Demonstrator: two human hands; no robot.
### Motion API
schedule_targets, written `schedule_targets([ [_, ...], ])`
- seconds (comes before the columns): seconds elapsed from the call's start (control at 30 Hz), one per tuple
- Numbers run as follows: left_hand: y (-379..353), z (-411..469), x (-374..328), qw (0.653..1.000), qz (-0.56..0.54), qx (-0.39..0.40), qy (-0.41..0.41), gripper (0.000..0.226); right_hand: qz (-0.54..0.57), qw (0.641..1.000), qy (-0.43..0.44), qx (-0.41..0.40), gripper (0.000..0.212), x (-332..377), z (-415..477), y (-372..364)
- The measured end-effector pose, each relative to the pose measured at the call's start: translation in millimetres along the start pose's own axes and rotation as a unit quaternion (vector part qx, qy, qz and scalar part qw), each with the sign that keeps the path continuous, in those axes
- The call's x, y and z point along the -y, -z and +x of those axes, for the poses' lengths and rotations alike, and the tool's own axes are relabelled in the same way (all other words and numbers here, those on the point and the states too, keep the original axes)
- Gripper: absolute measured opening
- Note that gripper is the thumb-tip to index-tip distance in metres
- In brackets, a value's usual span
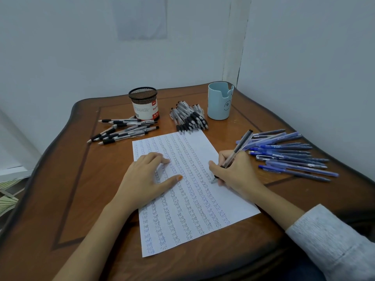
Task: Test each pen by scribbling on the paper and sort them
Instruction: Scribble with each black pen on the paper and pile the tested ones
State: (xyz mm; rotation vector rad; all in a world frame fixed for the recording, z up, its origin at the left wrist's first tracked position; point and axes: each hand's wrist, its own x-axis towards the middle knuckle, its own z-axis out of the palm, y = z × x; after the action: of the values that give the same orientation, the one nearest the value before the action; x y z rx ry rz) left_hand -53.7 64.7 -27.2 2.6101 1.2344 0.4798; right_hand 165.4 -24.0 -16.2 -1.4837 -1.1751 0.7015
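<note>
- My right hand (235,171) is pinching a clear-barrelled pen (236,152) with a black grip. Its tip is down on the paper (194,209), which lies mid-counter (81,199) and runs toward the near edge.
- My left hand (148,175) lies flat on the sheet's left half, fingers spread, pinning it.
- The sheet's nearly full: columns of "test" almost all the way across, with only a blank strip down its right side. So I'd guess a lot of pens are already tested.
- There are three heaps out:
  - black-grip pens (123,130) by the mesh pen cup (144,103) toward the far left corner
  - a tighter bunch (189,118) near the far edge, just beside the light blue cup (220,100)
  - blue pens (288,157) along the right edge
- Honestly can't tell which heap is untested. Nothing sticks out of either cup, so the final sorting looks unfinished to me.
</note>
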Motion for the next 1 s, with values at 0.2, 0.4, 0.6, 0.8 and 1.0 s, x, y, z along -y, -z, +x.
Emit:
schedule_targets([
  [0.2, 0.0, -0.1, -0.6, 1.000, 0.002, -0.004, 0.000, 0.084, -0.011, 1.000, 0.016, 0.023, 0.039, -2.2, 1.1, 0.2],
  [0.4, -0.3, 0.5, -1.1, 1.000, -0.002, -0.005, 0.000, 0.085, -0.002, 0.999, 0.012, 0.030, 0.039, -3.7, 2.3, -0.3],
  [0.6, -0.1, 0.5, -0.9, 1.000, 0.000, -0.003, -0.001, 0.085, -0.002, 0.999, 0.008, 0.047, 0.037, -1.8, 2.3, 1.6],
  [0.8, -0.7, 0.8, -0.1, 1.000, -0.001, -0.002, 0.001, 0.084, -0.004, 0.999, 0.021, 0.035, 0.037, -2.7, 2.8, 1.0],
  [1.0, -1.0, 0.9, 0.1, 1.000, -0.005, -0.004, 0.000, 0.085, 0.009, 0.999, 0.013, 0.032, 0.037, -2.8, 2.1, 2.2],
])
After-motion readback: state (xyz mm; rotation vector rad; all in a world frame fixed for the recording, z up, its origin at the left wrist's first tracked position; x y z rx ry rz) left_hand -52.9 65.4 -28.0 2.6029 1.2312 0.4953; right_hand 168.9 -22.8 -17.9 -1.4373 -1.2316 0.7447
